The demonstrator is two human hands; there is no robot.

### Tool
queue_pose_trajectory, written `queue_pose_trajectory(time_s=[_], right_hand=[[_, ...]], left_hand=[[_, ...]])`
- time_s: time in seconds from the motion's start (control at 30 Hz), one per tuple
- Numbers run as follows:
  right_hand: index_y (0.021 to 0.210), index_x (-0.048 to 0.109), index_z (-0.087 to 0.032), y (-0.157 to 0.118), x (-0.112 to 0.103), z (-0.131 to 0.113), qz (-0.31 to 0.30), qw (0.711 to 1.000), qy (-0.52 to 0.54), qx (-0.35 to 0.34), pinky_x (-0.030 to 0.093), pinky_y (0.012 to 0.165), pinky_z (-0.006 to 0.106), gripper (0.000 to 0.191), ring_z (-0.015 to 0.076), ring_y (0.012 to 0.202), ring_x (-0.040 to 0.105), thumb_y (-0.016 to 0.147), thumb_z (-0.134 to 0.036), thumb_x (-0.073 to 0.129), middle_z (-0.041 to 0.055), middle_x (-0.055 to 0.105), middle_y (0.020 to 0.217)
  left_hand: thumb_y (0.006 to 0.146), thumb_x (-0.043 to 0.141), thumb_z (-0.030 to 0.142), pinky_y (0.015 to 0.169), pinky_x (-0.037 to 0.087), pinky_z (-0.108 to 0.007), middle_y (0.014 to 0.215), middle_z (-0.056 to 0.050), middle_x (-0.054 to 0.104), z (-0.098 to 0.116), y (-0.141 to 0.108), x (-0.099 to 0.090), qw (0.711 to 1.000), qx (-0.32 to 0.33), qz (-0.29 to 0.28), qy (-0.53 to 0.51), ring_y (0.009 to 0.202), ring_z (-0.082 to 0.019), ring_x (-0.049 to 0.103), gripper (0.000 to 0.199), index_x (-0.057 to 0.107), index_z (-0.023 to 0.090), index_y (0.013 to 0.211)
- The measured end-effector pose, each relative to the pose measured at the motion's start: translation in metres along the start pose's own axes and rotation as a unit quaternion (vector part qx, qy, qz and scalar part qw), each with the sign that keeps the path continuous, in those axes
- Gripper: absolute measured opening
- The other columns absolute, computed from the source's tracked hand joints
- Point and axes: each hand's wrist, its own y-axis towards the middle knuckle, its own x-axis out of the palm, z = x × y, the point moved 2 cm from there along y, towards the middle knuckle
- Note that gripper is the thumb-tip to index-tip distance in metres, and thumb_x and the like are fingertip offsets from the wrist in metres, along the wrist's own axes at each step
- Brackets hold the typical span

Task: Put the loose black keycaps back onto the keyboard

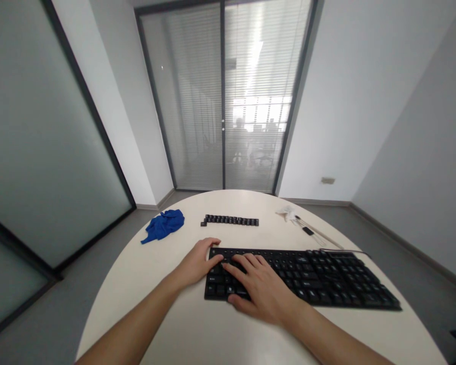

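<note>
A black keyboard [307, 276] lies on the pale round table [197, 324] in front of me. My left hand [198, 261] is at its upper left corner, thumb on the keys and the other fingers curled at the far edge. The fingers of my right hand [259, 289] are spread over the left part of the keyboard, with the thumb at the near edge. Both hands hide some of the keys beneath them. Beyond the keyboard, several loose black keycaps [231, 220] stand in rows, the keys along the keyboard's top left partly bare.
A crumpled blue cloth [164, 224] rests at the table's far left. At the far right are a white crumpled tissue [287, 212] and thin tools, one with a black part [307, 230]. A cable runs behind the keyboard's right end.
</note>
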Motion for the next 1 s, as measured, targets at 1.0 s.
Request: queue_pose_trajectory(time_s=[1.0], right_hand=[[0.151, 0.042, -0.024, -0.008, -0.002, 0.008, -0.010, 0.999, 0.033, -0.006, 0.033, 0.111, 0.051, 0.070, 0.0328, 0.131, 0.045, 0.091, -0.057, 0.056, 0.0100, 0.049, 0.150]], left_hand=[[0.098, 0.053, 0.020, 0.086, 0.048, -0.032, 0.123, -0.006, 0.059, -0.032, 0.049, -0.012, 0.935, -0.083, 0.071, 0.337, 0.113, -0.023, 0.056, 0.016, 0.062, 0.023, 0.111]])
